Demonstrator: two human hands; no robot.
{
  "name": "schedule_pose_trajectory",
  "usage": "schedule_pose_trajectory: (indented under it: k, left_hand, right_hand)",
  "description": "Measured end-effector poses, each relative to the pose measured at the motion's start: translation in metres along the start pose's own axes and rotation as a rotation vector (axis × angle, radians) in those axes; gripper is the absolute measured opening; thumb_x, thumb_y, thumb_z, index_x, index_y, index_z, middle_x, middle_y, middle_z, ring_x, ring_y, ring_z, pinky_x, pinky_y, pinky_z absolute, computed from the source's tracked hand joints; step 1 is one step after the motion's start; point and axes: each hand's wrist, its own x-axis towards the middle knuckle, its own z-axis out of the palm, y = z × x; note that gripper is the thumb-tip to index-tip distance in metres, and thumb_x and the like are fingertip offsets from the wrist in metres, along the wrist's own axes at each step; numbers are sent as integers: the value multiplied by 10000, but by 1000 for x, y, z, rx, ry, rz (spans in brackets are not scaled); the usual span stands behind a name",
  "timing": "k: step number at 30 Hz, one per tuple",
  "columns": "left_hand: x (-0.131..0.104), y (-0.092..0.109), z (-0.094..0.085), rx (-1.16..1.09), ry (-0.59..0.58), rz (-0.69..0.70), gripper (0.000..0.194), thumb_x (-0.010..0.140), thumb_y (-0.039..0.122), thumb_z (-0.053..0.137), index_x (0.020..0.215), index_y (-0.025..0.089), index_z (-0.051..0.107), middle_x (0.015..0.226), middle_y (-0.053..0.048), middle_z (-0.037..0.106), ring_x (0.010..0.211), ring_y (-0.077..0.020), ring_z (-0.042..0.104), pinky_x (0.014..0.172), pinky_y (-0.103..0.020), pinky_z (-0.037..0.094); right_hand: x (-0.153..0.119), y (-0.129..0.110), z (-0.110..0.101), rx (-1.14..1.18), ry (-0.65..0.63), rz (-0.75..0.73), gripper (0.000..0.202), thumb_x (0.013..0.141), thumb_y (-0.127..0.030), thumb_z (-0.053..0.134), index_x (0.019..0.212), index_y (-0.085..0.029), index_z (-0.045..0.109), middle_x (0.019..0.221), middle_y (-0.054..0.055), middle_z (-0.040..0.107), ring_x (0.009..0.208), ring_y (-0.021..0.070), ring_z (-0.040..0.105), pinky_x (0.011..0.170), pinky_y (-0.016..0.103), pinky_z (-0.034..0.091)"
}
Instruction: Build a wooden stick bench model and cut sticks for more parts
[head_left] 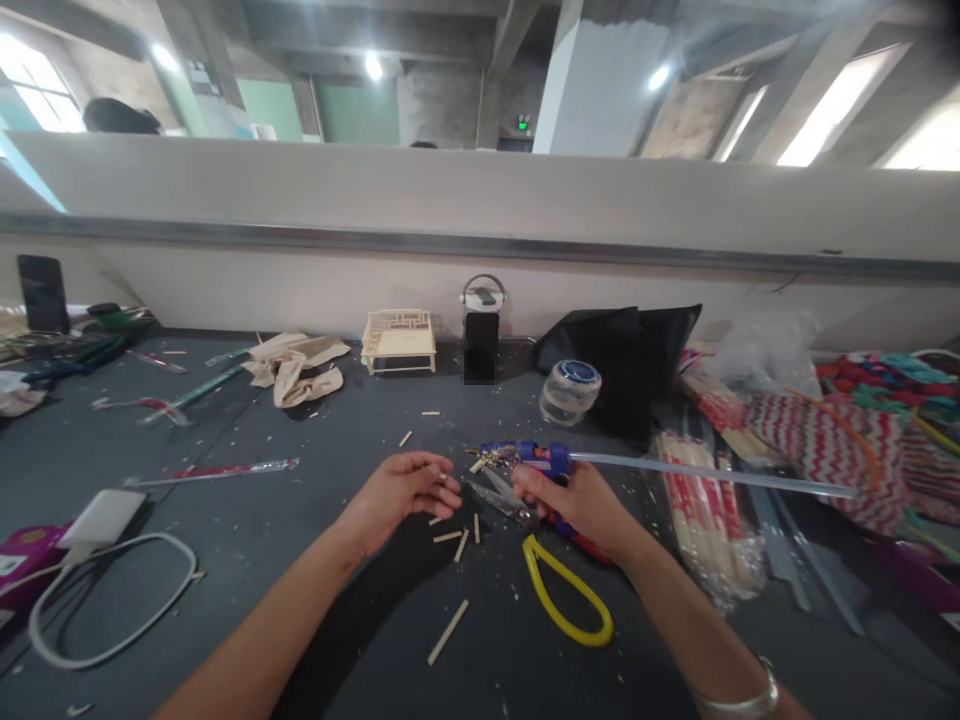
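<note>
My right hand (pixel 589 505) is closed around the handle of a blue glue gun (pixel 551 457), whose nozzle points left. A long clear glue stick (pixel 712 473) juts from the gun's back end. Beneath it lie scissors with open metal blades (pixel 501 500) and a yellow handle loop (pixel 570 600), partly covered by my right hand. Left of the nozzle, my left hand (pixel 409 495) has thumb and fingers curled together. Whatever they pinch is too small to name. Short wooden strips (pixel 461 545) lie just below it, and a longer strip (pixel 448 632) is nearer me.
At the back stand a small wooden bench model (pixel 399 342), a dark phone (pixel 481 345) and a clear jar (pixel 570 393). Crumpled brown cloth (pixel 296 362) lies left of them. Bagged sticks (pixel 705 510) are at right; a white cable (pixel 191 580) loops at left.
</note>
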Motion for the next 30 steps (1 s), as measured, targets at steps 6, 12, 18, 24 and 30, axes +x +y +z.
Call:
schedule_pose_trajectory:
  k: [6,12,18,24,30]
  left_hand:
    - [1,-3,1,-8,35,49,188,769,169,605,954,134,599,819,-63,673,570,-95,560,500,-209,419]
    - [-5,-13,21,-284,-49,-63,404,728,93,642,1117,140,543,868,-87,691,720,-134,621,678,-250,465]
    - [-12,-24,36,-434,-77,-107,411,698,78,692,1088,137,574,866,-108,695,785,-168,641,733,-270,458]
    - [-14,-29,42,-509,-111,-124,281,704,50,670,976,116,639,839,-75,665,736,-140,609,736,-277,456]
    - [-14,-27,39,-528,-135,-138,327,701,21,659,1010,126,644,895,-80,655,743,-139,601,691,-272,453]
  right_hand:
    - [4,7,10,89,105,10,195,689,-376,698,706,-196,625,689,-5,653,641,165,592,659,304,477]
    - [-8,2,31,217,9,-4,311,636,-338,750,880,-215,601,822,-1,658,764,183,603,702,313,482]
    - [-19,-10,32,-7,36,-104,210,672,-268,709,757,-219,523,751,-23,580,727,167,544,653,278,431]
    - [-18,-7,33,-230,45,-276,156,679,-186,653,734,-222,512,777,-9,551,790,184,524,697,285,398]
    - [-17,-8,31,-116,-1,-195,87,723,-222,638,743,-226,554,738,-14,583,733,167,547,664,265,414]
